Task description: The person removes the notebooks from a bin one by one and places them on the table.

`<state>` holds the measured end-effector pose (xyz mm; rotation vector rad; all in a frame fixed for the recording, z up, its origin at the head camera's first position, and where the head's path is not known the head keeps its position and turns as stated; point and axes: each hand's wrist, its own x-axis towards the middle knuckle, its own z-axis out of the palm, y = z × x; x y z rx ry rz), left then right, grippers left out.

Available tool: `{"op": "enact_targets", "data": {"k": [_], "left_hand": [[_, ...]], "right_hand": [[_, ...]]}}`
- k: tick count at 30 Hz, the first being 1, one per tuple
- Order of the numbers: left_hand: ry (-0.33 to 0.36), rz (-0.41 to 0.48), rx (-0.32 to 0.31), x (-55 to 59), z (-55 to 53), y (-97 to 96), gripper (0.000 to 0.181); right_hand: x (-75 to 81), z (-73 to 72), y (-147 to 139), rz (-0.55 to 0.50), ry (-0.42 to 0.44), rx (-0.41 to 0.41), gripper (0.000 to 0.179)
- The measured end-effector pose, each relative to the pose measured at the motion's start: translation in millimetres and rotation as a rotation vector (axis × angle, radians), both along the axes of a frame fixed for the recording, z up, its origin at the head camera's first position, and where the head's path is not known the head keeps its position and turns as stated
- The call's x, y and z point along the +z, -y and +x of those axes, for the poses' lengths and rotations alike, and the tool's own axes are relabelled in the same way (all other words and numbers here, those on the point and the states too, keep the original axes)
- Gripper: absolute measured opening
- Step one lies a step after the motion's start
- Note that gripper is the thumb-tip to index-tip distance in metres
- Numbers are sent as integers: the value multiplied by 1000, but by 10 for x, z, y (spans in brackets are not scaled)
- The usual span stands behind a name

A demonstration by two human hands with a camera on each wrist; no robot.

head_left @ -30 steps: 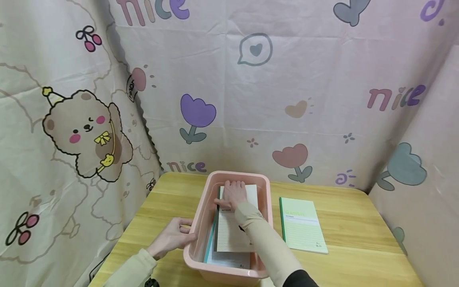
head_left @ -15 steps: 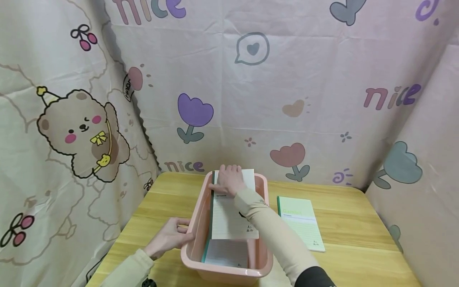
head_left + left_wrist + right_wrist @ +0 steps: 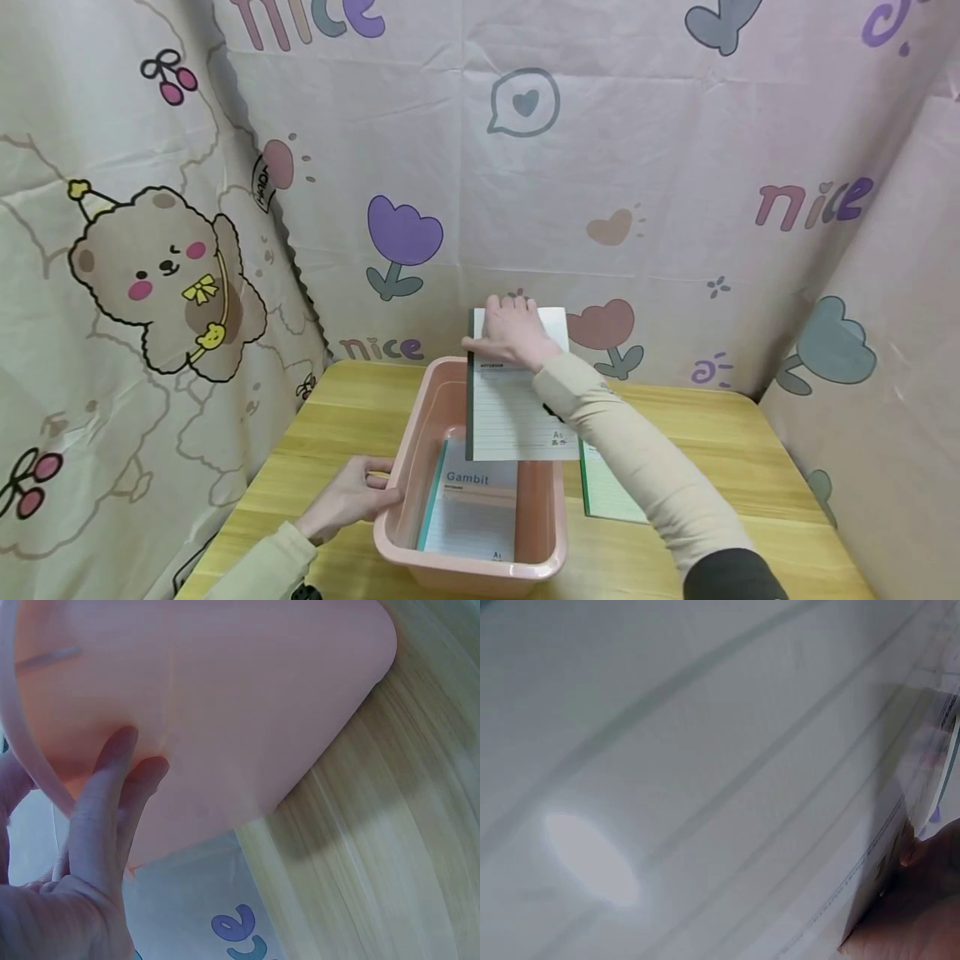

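My right hand grips the upper part of a white lined notebook with a dark grey spine. It holds this notebook above the far right part of a pink plastic bin. In the right wrist view the lined cover fills most of the picture. At the bin's left side, my left hand holds the rim; the left wrist view has its fingers against the outer wall. A notebook with a teal spine, marked "Gambit", lies on the bin's floor.
A green notebook lies on the wooden table right of the bin, partly hidden by my right arm and the raised notebook. A printed cloth hangs behind the table and along both sides.
The right hand has lifted the grey-spined notebook up out of the bin, then moved it rightward. The teal-spined notebook beneath is now uncovered. My left hand stays at the rim.
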<state>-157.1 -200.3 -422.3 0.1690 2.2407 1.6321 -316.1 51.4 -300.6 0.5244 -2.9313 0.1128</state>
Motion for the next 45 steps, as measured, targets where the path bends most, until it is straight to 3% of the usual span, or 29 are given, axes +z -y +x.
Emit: {"op": "enact_targets", "data": {"k": [6, 11, 16, 30, 37, 45], "left_hand": [[6, -14, 2, 5, -17, -1, 63], [13, -4, 0, 3, -12, -4, 64], [15, -18, 10, 4, -10, -7, 63], [15, 14, -3, -13, 5, 13, 64], [25, 22, -4, -9, 15, 1, 65], [17, 16, -10, -3, 0, 8, 65]], "right_hand": [[166, 19, -440, -37, -8, 32, 63], [76, 36, -957, -35, -17, 43, 58], [-212, 58, -1497, -29, -13, 41, 57], [-1223, 170, -2708, -5, -9, -7, 63], [-1671, 185, -3151, -33, 13, -75, 68], [-1938, 225, -3335, -49, 33, -110, 71]]}}
